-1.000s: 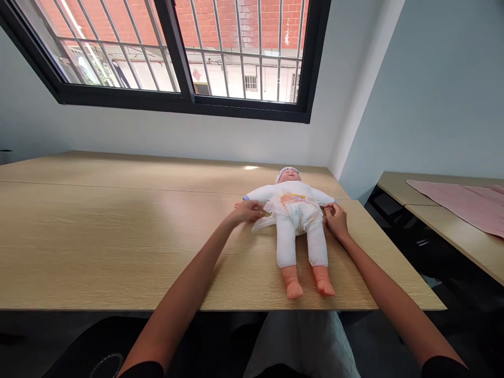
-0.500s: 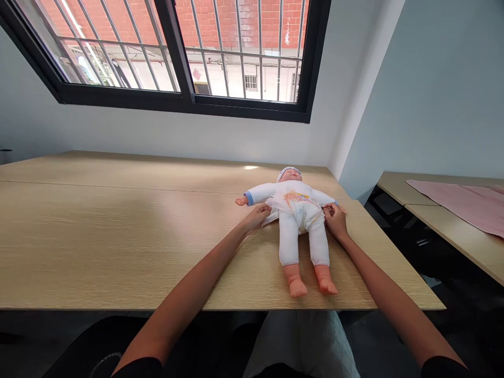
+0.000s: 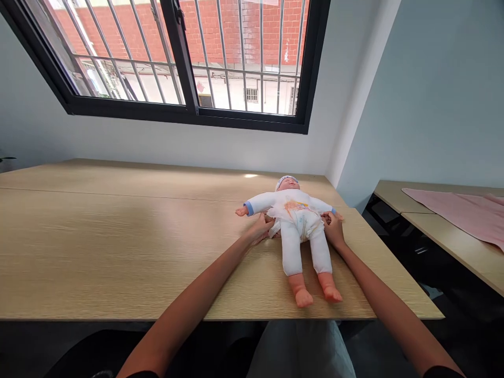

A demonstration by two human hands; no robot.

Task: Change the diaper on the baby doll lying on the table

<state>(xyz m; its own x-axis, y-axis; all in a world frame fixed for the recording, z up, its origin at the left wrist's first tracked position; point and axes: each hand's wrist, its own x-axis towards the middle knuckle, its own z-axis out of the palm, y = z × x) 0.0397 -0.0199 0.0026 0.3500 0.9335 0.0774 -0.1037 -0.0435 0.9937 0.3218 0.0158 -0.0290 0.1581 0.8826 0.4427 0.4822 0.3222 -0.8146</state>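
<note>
A person, seen from above their own forearms, leans over a pale wooden table (image 3: 118, 257) with a baby doll (image 3: 291, 241) near its right-hand end. The doll lies on its back, head toward the window (image 3: 244, 122) and bare feet pointing at the near edge, a placement that seems to bring its waist within easy reach of both arms. Its arms spread outward, leaving the hips accessible from either side. A white diaper (image 3: 303, 223), printed in orange and yellow at its loose, sheer upper edge, covers the hips over a white suit with blue cuffs. The left hand (image 3: 261, 229) rests low beside one hip, thumb and fingertips pinched together on the diaper's side flap. The right hand (image 3: 333, 229) mirrors it at the other hip, its fingers bunched and apparently clamped on the opposite side edge, though the fingertips are partly hidden. Holding both sides at once likely keeps the pull even and the doll from sliding sideways; the light pinch suits thin, soft material. Off to the right, well apart from the doll, a pink cloth (image 3: 460, 207) lies spread on a second table (image 3: 441, 231).
</note>
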